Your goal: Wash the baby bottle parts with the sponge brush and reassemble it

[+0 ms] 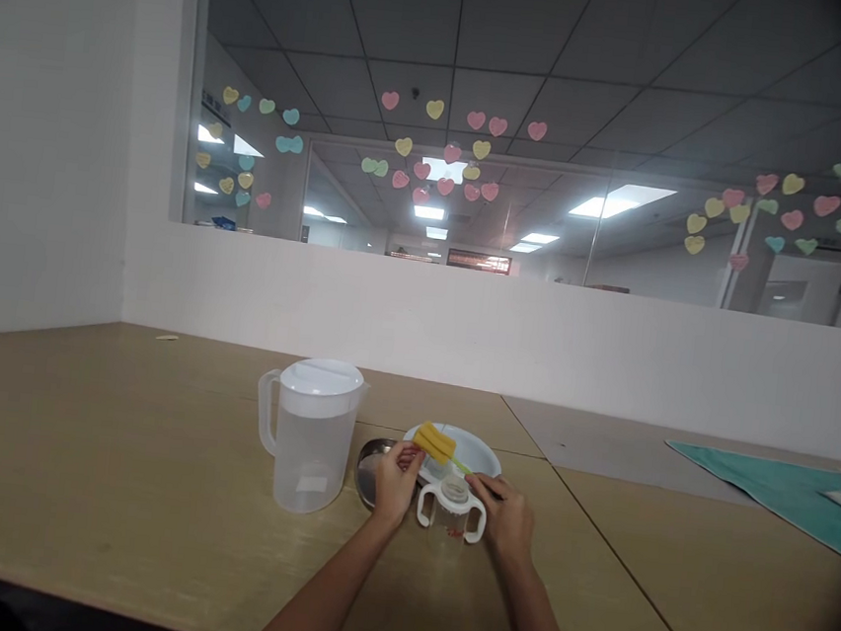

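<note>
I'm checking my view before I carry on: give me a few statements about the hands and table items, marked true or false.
1. The left hand touches the yellow sponge. True.
2. The right hand holds the pitcher's handle. False: it holds the sponge stick.
3. The pitcher has its lid on. True.
4. The two-handled cup stands to the left of the pitcher. False: it stands to its right.
5. The teal cloth lies under the white bowl. False: it lies to the right, apart from the white bowl.
</note>
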The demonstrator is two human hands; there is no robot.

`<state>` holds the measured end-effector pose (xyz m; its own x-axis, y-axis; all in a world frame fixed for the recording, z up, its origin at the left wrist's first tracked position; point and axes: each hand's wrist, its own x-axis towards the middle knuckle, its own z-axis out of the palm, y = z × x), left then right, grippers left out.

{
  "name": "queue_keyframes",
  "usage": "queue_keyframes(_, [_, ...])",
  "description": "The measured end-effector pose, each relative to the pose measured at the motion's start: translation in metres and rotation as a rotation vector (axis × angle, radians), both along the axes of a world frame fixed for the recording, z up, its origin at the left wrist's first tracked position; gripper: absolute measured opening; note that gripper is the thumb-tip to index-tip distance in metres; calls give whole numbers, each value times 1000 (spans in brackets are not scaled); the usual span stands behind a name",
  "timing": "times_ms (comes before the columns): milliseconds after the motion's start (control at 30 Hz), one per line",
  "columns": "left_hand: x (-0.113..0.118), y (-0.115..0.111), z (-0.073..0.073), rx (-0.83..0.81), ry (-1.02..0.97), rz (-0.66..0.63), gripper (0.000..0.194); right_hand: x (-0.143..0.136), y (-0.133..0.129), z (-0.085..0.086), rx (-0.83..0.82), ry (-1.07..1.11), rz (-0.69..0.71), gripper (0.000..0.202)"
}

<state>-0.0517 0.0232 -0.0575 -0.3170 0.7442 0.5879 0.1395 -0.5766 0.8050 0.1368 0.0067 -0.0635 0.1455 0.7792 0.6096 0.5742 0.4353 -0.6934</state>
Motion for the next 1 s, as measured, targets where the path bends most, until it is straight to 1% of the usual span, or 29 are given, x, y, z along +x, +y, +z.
queue_keyframes(100, [0, -1, 0, 28, 35, 9, 23, 0, 0, -1, 4, 10, -96, 59])
queue_keyframes(233, [-2, -3, 2, 21, 36, 49, 26, 0, 0, -2, 29, 5, -149, 62])
queue_keyframes(367, [-3, -2, 1, 21, -13, 77, 27, 1, -2, 1, 26, 109, -342, 67])
queue_keyframes(400, [-3, -1, 1, 23, -30, 69, 27, 1, -3, 2, 26, 118, -366, 67])
queue_keyframes(433, [-3, 0, 0, 25, -46, 53, 27, 1, -3, 3, 28, 106, -358, 67])
queue_keyframes(567, [-2, 2, 0, 36, -107, -6, 28, -2, -5, 3, 32, -22, -173, 62])
queue_keyframes(600, [-3, 2, 0, 37, -123, -6, 28, -2, -5, 2, 25, -36, -157, 63])
queue_keyframes(700, [-4, 1, 4, 42, -197, 30, 28, 0, -3, 0, 9, -79, -214, 72])
queue_keyframes(800, [-5, -1, 8, 48, -245, 61, 30, 1, -2, -2, 50, -127, -239, 75])
queue_keyframes(933, [-4, -5, 10, 63, -196, 63, 29, 1, -1, -4, 134, -207, -216, 74])
queue_keyframes(1000, [-4, -6, 9, 69, -165, 75, 28, 1, 0, -5, 174, -256, -246, 73])
